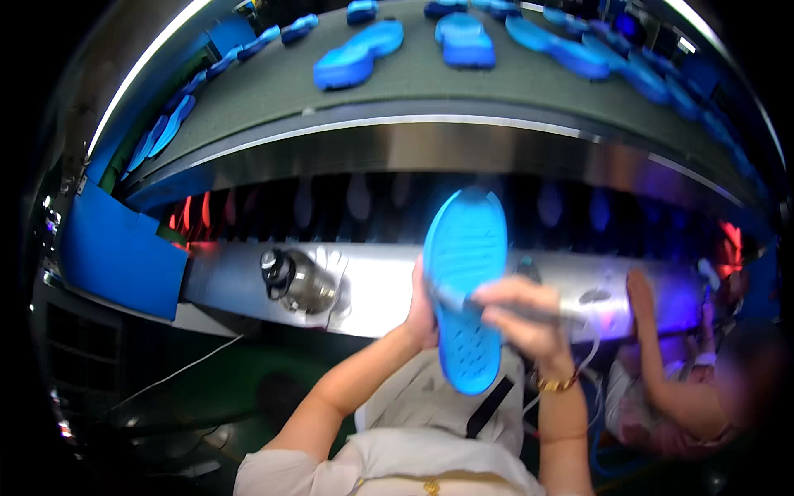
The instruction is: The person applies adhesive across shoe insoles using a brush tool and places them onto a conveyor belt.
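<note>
fingers of the left hand [420,293] grip the edge of a blue shoe sole [467,248] before the metal table [380,289]; fingers of the right hand [514,291], blurred, bend over the sole's middle, their grip impossible to tell. a dark bottle [308,285] rests leftward; beyond, blue soles [360,54] line a grey belt [273,95].

Grey-green belt [405,87], metal workbench [376,293], blue panel [120,252], white strip light [138,73], dark floor [203,384]

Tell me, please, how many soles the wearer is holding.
1: the blue sole, gripped at its left edge by the left hand, with the blurred right hand over its right side. Another could be hidden behind it.
</note>
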Demonstrator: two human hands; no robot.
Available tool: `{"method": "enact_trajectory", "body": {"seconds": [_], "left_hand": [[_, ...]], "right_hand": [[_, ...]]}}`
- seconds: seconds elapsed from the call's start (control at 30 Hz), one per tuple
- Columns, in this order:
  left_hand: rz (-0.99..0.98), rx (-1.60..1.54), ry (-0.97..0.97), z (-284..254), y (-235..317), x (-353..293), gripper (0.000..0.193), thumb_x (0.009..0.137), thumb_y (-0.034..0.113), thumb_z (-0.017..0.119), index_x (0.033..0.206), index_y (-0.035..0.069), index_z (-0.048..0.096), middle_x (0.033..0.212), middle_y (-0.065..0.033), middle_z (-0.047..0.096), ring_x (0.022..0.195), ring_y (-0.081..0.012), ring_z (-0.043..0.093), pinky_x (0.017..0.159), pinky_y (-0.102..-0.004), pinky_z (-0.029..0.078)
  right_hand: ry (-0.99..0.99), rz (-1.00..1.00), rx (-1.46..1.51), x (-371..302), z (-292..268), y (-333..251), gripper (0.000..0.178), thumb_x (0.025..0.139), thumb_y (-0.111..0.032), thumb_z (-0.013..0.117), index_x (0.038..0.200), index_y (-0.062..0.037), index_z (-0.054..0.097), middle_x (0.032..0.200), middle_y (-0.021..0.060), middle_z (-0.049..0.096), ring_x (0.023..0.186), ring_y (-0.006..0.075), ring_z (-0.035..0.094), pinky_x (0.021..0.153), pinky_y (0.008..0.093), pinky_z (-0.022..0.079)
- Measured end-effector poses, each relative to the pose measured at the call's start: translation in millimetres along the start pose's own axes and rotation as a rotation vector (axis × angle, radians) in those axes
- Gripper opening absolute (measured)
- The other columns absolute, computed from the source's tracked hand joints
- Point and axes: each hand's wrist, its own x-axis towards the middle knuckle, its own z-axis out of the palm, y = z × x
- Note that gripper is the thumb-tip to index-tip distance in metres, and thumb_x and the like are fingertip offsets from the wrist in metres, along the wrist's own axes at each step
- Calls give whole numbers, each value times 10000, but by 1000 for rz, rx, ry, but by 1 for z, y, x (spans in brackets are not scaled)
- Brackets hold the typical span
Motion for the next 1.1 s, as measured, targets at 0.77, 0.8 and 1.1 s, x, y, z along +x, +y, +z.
{"method": "enact_trajectory", "body": {"seconds": [0.77,0.8,1.1], "left_hand": [[522,-209,-146,12,29,25,1085,690,882,112,1218,-4,451,987,-248,605,864,-359,617,780,-478,509],[533,-209,-156,12,32,25,1085,688,884,119,1215,-4,453,990,-249,605,864,-360,617,779,-480,509],[501,-151,-143,12,40,23,1080,685,888,141,1217,1,451,991,-256,602,863,-359,623,762,-474,520]], "right_hand": [[203,72,24,-23,-12,-8,205,682,11,726,879,-32,692,912,94,688,880,229,645,818,335,489],[190,156,39,-24,-12,-8,197,684,33,716,870,-23,688,899,97,688,885,221,644,811,327,496],[173,130,53,-39,-12,-3,225,671,34,722,891,7,682,897,126,676,880,229,637,804,300,496]]}}
